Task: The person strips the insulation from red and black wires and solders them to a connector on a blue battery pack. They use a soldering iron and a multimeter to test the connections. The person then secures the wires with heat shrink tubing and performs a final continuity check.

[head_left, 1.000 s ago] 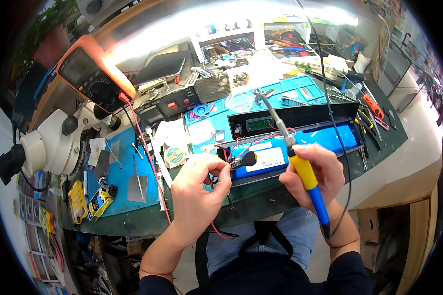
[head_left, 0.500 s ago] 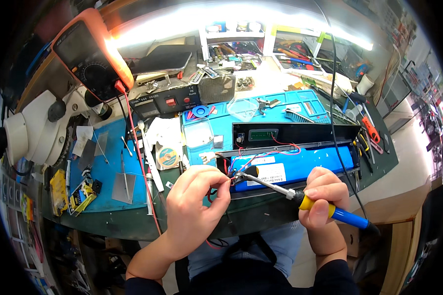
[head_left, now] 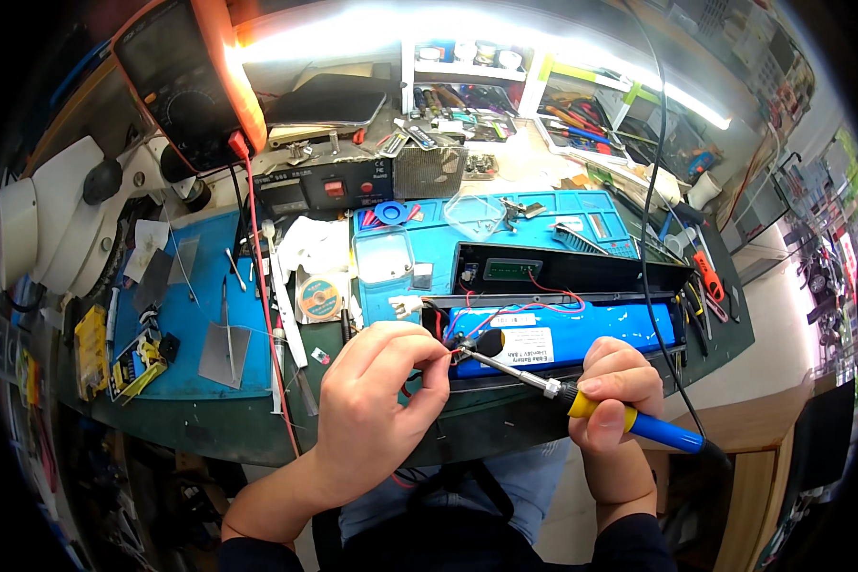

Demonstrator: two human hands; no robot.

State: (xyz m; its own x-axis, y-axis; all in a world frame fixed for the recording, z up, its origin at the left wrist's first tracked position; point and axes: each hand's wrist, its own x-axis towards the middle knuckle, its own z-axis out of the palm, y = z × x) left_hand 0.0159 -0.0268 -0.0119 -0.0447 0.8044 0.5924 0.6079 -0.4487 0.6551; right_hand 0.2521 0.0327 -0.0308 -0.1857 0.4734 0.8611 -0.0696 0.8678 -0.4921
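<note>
My left hand [head_left: 381, 400] is closed in a pinch on a thin red wire [head_left: 455, 351] at the left end of a blue battery pack [head_left: 601, 329]. In my right hand [head_left: 618, 393] is a soldering iron [head_left: 667, 432] with a yellow and blue handle, gripped like a pen. Its metal shaft slants up and left, and the tip is at or very near the pinched wire; contact is too small to tell. The pack lies in a black case, whose other long black half [head_left: 582, 274] stands behind it with a small green board [head_left: 513, 270]. Pink and red wires run between them.
An orange multimeter [head_left: 186, 91] stands at the upper left, its red lead [head_left: 262, 257] hanging down past my left forearm. The iron's black cable [head_left: 646, 200] crosses the right side. Nearby are a solder spool [head_left: 319, 298], a blue mat [head_left: 429, 214] and pliers [head_left: 693, 319].
The whole view has shifted slightly. The iron's tip sits a little lower, close to the wire at my left fingertips. Both hands keep their grips.
</note>
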